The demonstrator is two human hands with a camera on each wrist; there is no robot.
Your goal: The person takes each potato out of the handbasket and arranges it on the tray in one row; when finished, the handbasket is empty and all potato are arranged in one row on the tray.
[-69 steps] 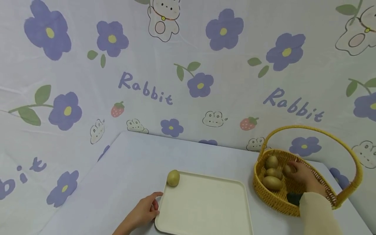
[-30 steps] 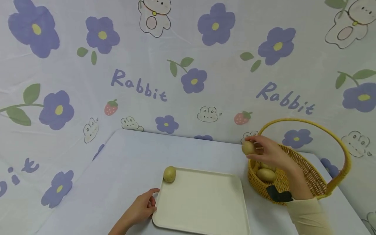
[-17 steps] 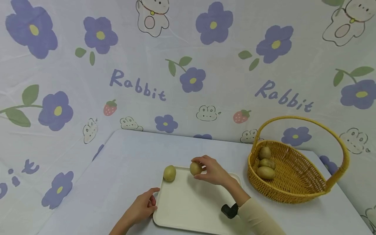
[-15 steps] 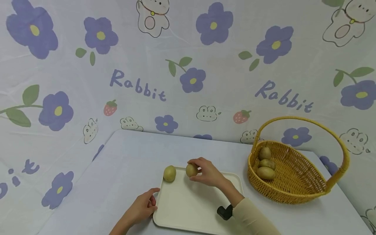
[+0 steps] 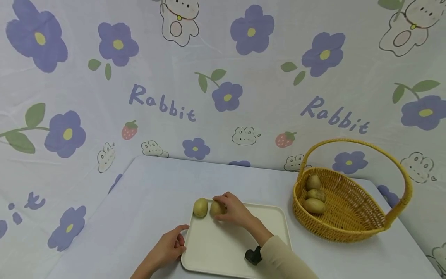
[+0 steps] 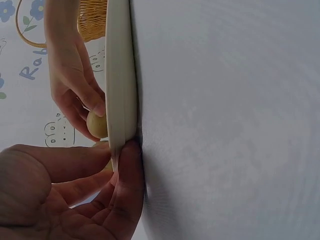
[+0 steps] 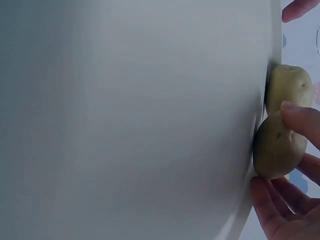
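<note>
My right hand [image 5: 235, 211] holds a potato [image 7: 280, 145] between thumb and fingers, low over the far edge of a cream tray [image 5: 237, 244]. A second potato [image 5: 200, 207] sits in the tray's far left corner, just left of the held one. At the tray's left side, my left hand [image 5: 170, 246] pinches the rim; in the left wrist view the thumb lies on top and curled fingers sit beneath. To the right stands a yellow wicker basket [image 5: 345, 228] with a tall handle. Three potatoes [image 5: 314, 206] lie along its left side.
A white cloth covers the table [image 5: 153, 190]. Behind it hangs a patterned fabric backdrop [image 5: 167, 62] with flowers and rabbits. A black strap piece [image 5: 253, 255] shows at the right wrist, by the cuff of a beige sleeve [image 5: 282, 255].
My right hand took a potato from the basket, carried it left over the tray and lowered it beside the corner potato. The left hand has stayed at the tray's rim.
</note>
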